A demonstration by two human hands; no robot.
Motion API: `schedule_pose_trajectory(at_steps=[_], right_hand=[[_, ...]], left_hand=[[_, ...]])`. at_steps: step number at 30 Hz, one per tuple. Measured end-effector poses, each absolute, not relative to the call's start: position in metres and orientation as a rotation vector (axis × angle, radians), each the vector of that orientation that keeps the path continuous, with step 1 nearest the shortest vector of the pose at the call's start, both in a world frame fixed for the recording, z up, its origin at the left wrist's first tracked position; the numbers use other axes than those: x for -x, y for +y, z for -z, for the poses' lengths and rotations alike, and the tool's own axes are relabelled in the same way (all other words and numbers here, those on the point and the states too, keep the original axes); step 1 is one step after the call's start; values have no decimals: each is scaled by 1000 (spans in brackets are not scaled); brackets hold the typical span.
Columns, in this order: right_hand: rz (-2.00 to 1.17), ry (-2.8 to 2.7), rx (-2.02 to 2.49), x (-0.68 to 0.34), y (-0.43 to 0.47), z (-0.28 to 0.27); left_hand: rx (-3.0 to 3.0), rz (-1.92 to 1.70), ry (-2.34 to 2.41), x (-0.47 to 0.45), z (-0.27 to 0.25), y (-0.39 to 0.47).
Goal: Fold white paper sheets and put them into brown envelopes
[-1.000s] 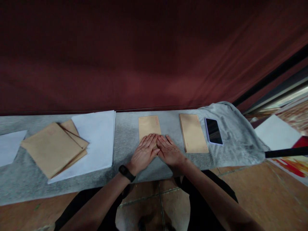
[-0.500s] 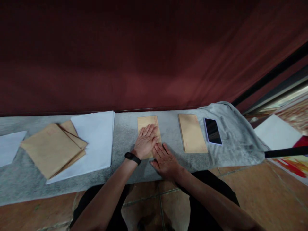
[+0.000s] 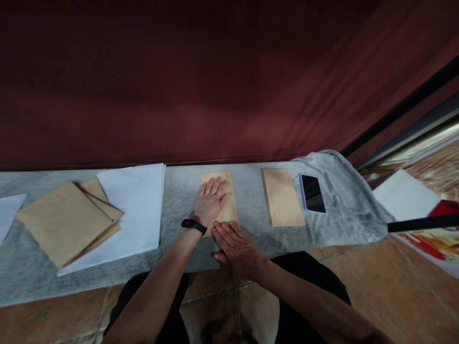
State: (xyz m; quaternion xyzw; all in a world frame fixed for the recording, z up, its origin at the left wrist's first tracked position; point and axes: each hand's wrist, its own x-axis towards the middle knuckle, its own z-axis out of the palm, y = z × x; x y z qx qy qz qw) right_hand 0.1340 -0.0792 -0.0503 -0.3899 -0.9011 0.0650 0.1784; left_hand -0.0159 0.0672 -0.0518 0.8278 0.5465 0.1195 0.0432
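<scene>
A brown paper envelope (image 3: 231,205) lies flat on the grey cloth, its long side running away from me. My left hand (image 3: 211,198), with a black band at the wrist, rests flat on its upper middle, fingers stretched out. Across the envelope's near end lies my right hand (image 3: 234,248), also flat, with the fingers extended and the thumb out to the left. The two hands cover part of the envelope. To the right is a neat stack of similar brown envelopes (image 3: 283,197).
A phone (image 3: 313,193) lies right of the stack. At left, larger brown envelopes (image 3: 68,220) tied with string overlap white paper sheets (image 3: 138,205). The grey cloth (image 3: 179,200) covers a narrow bench against a dark red curtain (image 3: 215,95). A black bar (image 3: 423,223) stands at the right end.
My right hand has slid left and nearer to me, onto the envelope's bottom end. My left hand has shifted slightly up the envelope. The whole view has moved a little.
</scene>
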Motion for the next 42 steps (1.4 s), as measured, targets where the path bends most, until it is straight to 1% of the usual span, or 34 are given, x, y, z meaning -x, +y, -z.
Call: schedule_pose_trajectory(at_steps=[7,15,19,22,25,30,34,37,42], right_hand=[[-234,-2534,1028,-133,-78,52],[-404,-2587,1067,-132,-74,41],[-514,-2628,1007,-136,-65,33],[-643,-2601,880,-141,-53,26],[-842,-2461,809,-146,-41,19],[-1191,-2115,898,-158,-32,13],[-1359,-1880,995,-168,-21,20],[-1368,-1698,1062,-171,-9,28],[-1139,-1615,1305,-177,7,38]], left_hand=[[-2632,-298,1471,13,50,59],[-2627,-263,1485,-4,49,89],[-2609,-246,1520,-9,50,101],[-2624,-238,1511,-9,51,94],[-2664,-242,1454,-8,52,78],[-2710,-246,1376,-3,55,48],[-2756,-235,1266,3,59,28],[-2749,-242,1266,4,59,13],[-2718,-283,1276,-1,55,-10]])
